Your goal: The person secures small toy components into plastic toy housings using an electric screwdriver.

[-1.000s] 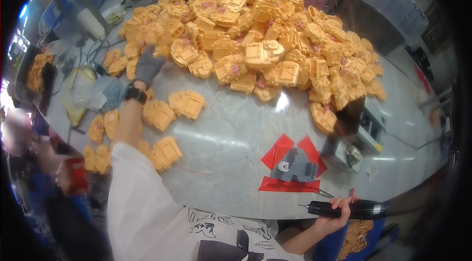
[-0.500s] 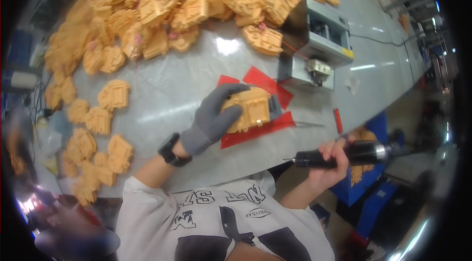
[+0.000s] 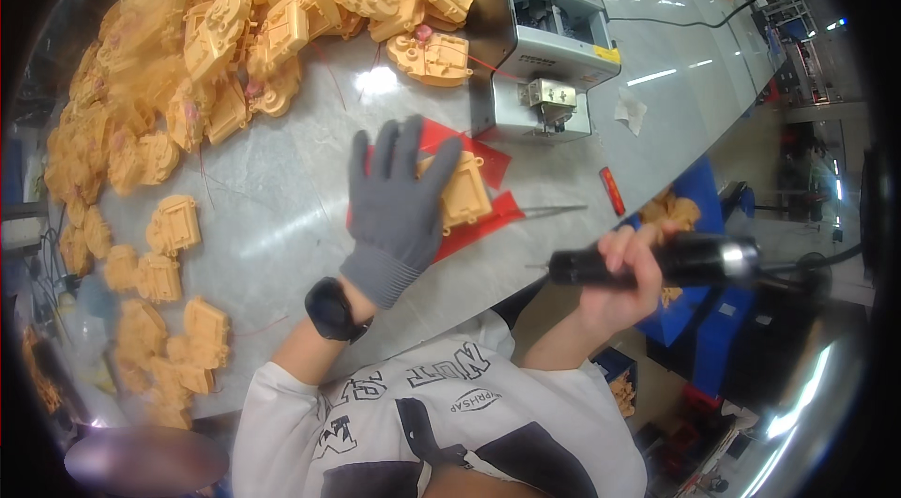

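Observation:
My left hand (image 3: 399, 193), in a grey knitted glove, lies over red sheets (image 3: 477, 233) on the table. Its fingers are stretched out and spread. The thumb side rests against an orange-yellow plastic housing (image 3: 466, 195), and the hand hides the housing's left part. My bare right hand (image 3: 631, 277) is wrapped round a black electric screwdriver (image 3: 690, 259). The tool is held level beyond the table's front edge, with its thin bit pointing left toward the housing.
A large heap of similar housings (image 3: 216, 29) covers the back left, with several more (image 3: 174, 224) at the left. A grey box-shaped machine (image 3: 554, 38) stands behind the red sheets. Tweezers (image 3: 554, 210) and a red tool (image 3: 612, 190) lie right of the housing. A blue bin (image 3: 704, 207) is beyond.
My left hand has gone from gripping the housing to lying spread over its left side. The housing is now lower on the red sheets. The screwdriver stays in my right hand; the view has shifted.

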`<action>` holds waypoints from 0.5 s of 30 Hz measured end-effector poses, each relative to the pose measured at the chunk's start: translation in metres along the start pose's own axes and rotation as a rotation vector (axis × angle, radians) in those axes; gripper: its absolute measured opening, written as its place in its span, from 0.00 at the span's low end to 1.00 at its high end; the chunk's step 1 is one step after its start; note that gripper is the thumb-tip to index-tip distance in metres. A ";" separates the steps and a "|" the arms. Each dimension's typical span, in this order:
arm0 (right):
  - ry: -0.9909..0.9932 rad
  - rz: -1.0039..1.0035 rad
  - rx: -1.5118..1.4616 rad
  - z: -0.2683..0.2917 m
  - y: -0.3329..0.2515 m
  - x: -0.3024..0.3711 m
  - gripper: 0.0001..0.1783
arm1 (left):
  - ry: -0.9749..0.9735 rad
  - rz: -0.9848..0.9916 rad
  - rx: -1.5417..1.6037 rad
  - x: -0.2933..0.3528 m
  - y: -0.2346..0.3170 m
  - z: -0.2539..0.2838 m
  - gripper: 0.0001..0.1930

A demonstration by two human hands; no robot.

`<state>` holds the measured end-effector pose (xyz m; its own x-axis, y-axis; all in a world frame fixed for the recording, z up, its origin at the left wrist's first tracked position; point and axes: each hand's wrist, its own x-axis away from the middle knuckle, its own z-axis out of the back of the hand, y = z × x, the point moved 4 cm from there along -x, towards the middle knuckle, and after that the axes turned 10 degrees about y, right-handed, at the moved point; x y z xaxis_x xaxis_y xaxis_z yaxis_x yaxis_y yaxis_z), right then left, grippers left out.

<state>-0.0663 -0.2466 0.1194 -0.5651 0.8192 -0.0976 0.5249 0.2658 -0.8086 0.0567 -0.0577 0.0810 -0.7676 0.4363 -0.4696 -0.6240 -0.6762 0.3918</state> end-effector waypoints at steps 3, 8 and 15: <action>-0.022 0.059 0.007 -0.006 -0.005 0.003 0.24 | -0.050 -0.143 0.088 -0.005 0.007 -0.004 0.29; 0.027 0.041 0.041 0.008 0.000 0.009 0.24 | -0.168 -0.057 0.025 -0.011 0.008 -0.005 0.27; 0.195 0.026 0.096 0.047 0.001 0.014 0.24 | -0.445 0.094 -0.015 -0.019 0.000 -0.009 0.32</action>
<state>-0.1033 -0.2588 0.0904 -0.4134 0.9105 -0.0127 0.4694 0.2011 -0.8598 0.0728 -0.0715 0.0825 -0.8109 0.5833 -0.0459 -0.5492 -0.7318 0.4034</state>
